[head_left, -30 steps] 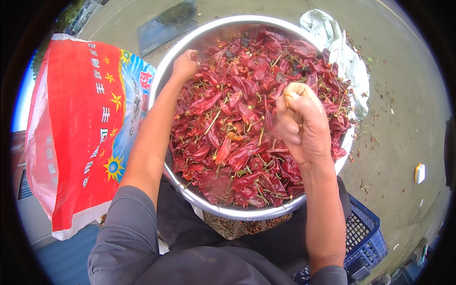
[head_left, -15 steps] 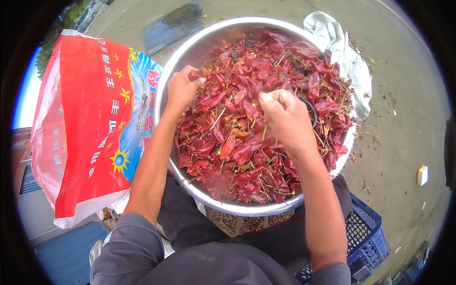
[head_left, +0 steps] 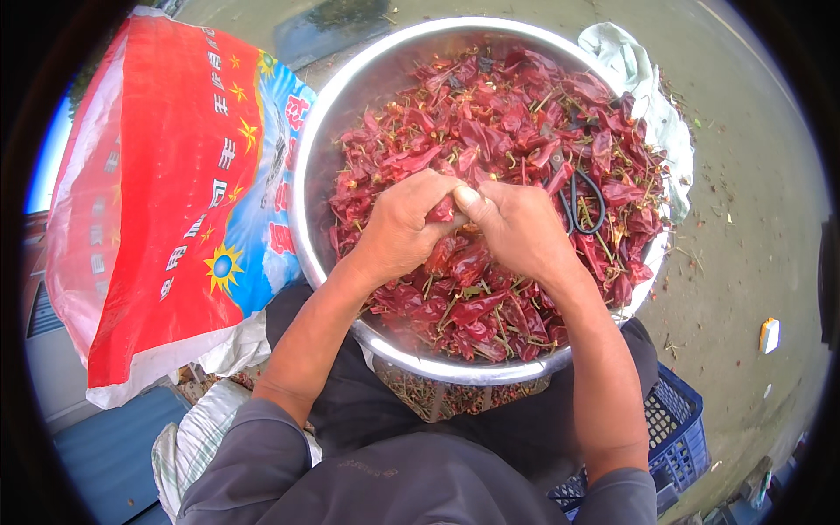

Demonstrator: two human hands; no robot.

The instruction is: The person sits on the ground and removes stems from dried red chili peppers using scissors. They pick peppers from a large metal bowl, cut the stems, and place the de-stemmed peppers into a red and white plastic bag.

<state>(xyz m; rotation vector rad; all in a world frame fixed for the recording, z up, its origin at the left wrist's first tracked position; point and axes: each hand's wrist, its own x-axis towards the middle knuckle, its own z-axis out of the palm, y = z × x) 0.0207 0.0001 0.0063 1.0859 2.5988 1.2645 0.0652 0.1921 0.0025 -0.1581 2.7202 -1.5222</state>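
1. Both hands meet at the centre of the frame over the pile: the left hand (head_left: 404, 229) and the right hand (head_left: 523, 229) have their fingers curled in and thumbs pressed toward each other, pinching one dried red chilli (head_left: 444, 213) between them. The pepper is mostly hidden by the knuckles, so the exact grip is hard to make out.
2. The step in hand looks like working a single pepper, probably pulling off its stem or splitting it. The next move would call for a firm twist or pull apart by the fingertips, then a free hand to pick another pepper.
3. A wide steel basin (head_left: 308, 166) fills the upper middle of the frame, resting at the person's knees. It is heaped with dried red chillies (head_left: 490, 105), many with pale stems on.
4. Black-handled scissors (head_left: 582, 203) lie on the heap, just right of the right hand.
5. At left stands a red and blue woven sack (head_left: 166, 210); at lower right, a blue plastic crate (head_left: 669, 437).
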